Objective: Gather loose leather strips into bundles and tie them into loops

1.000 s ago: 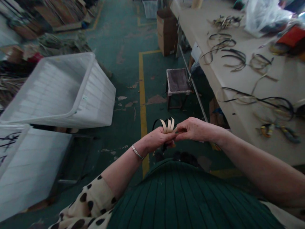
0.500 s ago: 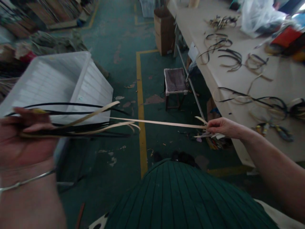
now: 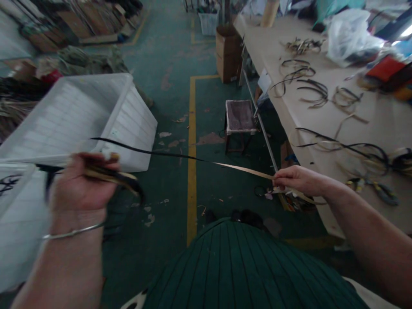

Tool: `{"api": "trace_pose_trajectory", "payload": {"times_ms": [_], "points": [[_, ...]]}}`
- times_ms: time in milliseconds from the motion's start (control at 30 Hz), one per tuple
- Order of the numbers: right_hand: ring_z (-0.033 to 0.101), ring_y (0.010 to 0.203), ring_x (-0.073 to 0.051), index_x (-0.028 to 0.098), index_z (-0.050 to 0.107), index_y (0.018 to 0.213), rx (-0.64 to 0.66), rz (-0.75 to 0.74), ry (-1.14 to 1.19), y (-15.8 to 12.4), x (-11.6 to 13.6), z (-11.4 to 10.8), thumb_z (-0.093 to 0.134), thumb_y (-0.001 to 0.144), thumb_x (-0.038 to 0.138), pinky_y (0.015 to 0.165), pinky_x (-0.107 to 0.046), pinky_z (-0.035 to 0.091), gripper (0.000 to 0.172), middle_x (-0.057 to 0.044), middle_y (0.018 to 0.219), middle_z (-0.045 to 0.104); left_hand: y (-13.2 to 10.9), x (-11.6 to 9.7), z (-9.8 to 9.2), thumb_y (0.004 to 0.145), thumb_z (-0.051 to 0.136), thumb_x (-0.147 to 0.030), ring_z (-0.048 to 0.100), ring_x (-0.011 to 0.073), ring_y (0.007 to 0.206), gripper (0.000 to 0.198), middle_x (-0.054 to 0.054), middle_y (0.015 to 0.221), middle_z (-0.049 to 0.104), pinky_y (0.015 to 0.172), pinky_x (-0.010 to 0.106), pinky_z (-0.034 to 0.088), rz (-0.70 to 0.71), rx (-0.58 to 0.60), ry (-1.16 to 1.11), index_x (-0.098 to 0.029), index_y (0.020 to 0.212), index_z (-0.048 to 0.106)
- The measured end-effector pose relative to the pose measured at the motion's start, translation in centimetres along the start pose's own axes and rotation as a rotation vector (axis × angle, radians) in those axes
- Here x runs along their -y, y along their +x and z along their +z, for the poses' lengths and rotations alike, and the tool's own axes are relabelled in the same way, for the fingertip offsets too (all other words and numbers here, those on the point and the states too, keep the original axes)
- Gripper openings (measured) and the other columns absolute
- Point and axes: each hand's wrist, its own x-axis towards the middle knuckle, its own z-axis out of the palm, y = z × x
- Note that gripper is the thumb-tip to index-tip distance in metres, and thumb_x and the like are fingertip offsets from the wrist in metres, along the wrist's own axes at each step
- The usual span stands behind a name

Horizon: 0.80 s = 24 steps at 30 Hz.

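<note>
My left hand (image 3: 85,182), with a metal bangle at the wrist, is wrapped round a bundle of black and tan strips (image 3: 111,174) at the left, over the edge of a white bin. My right hand (image 3: 289,178) pinches the end of one long strip (image 3: 241,168) near the table's front edge. This strip looks pale by my right hand and black further left, and its far end hangs loose above my left hand, in front of the white bin (image 3: 137,124). The strips in my left hand are blurred.
On the right, the table (image 3: 383,124) bears curled strips (image 3: 313,92), pliers (image 3: 383,191), and a clear plastic bag (image 3: 350,36). A small stool (image 3: 240,116) and a cardboard box (image 3: 227,53) stand beside it. White bins are at the left.
My left hand has moved right, and its bundle is now bent and gathered closer. The long strip between my hands now shows a black part and slopes down to the right. The view has shifted slightly.
</note>
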Motion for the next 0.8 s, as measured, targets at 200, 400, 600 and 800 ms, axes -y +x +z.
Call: {"api": "trace_pose_trajectory", "payload": {"times_ms": [200, 400, 600, 800], "points": [[0.050, 0.058, -0.011, 0.016, 0.062, 0.071, 0.198, -0.124, -0.268, 2.5, 6.6, 2.8, 0.044, 0.087, 0.035, 0.054, -0.023, 0.033, 0.031, 0.000, 0.063, 0.058, -3.1, 13.7, 8.6, 0.085, 0.059, -0.018, 0.061, 0.0157, 0.067, 0.013, 0.003, 0.066, 0.059, 0.062, 0.026, 0.053, -0.359, 0.434, 0.237, -0.011, 0.075, 0.063], [0.047, 0.055, -0.010, 0.015, 0.067, 0.071, 0.107, -0.201, -0.479, 3.9, 8.4, 4.0, 0.040, 0.089, 0.033, 0.054, -0.023, 0.030, 0.036, -0.004, 0.064, 0.059, -5.2, 20.1, 11.7, 0.084, 0.057, -0.018, 0.051, 0.0111, 0.049, 0.013, 0.004, 0.061, 0.056, 0.045, 0.021, 0.044, -0.521, 0.565, 0.525, -0.009, 0.076, 0.062], [0.039, 0.050, -0.008, 0.015, 0.066, 0.068, 0.074, -0.122, -0.411, 4.2, 7.1, 4.1, 0.044, 0.086, 0.034, 0.050, -0.023, 0.024, 0.034, 0.000, 0.057, 0.052, -4.7, 19.3, 11.8, 0.080, 0.057, -0.020, 0.044, 0.0085, 0.045, 0.011, 0.002, 0.060, 0.053, 0.037, 0.018, 0.031, -0.480, 0.692, 0.705, -0.011, 0.073, 0.055], [0.038, 0.053, -0.007, 0.014, 0.058, 0.067, 0.216, -0.094, 0.058, 4.8, 5.4, 3.9, 0.049, 0.082, 0.038, 0.051, -0.020, 0.029, 0.029, 0.003, 0.058, 0.048, -4.0, 18.2, 11.3, 0.076, 0.060, -0.027, 0.046, 0.0087, 0.047, 0.017, 0.001, 0.059, 0.053, 0.042, 0.018, 0.033, -0.584, 0.906, 0.911, -0.010, 0.075, 0.058]]}}
